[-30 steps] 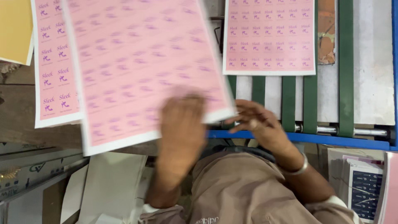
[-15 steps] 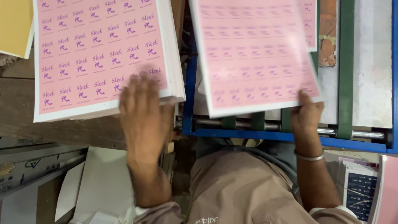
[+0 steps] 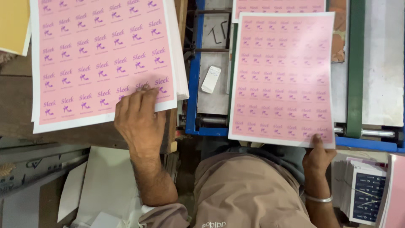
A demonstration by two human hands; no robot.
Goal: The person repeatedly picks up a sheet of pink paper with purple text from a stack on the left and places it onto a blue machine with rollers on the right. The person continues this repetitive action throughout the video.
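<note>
Left hand (image 3: 139, 116) lies flat, fingers spread; right hand (image 3: 317, 155) pinches, thumb up.

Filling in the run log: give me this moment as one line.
left hand: fingers on pink sheet stack | right hand: pinching single pink sheet over blue-framed machine

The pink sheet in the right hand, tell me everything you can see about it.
The pink sheet is a flat paper rectangle with a white border, printed with a grid of small purple labels. It lies lengthwise over the blue-framed machine bed, its top edge overlapping another pink sheet. The right hand pinches its near right corner, thumb on top.
</note>
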